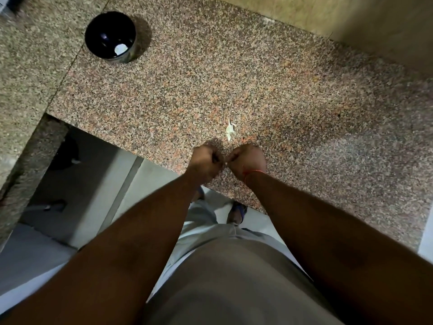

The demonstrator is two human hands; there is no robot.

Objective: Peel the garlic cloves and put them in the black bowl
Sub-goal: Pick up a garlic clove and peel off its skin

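My left hand and right hand sit curled, knuckle to knuckle, at the counter edge; whether they pinch a clove, I cannot tell. Garlic skin lies just beyond them. The black bowl, holding one white piece, stands well apart, far left.

Your counter is speckled granite, pink and orange flecks mixed with grey and black. At eleven o'clock the black bowl shines glossy, with a white piece lying inside it. Just past twelve o'clock of your hands lies a pale cream garlic skin. Your right wrist wears a thin orange-red thread (very fine). Your trousers are light grey.
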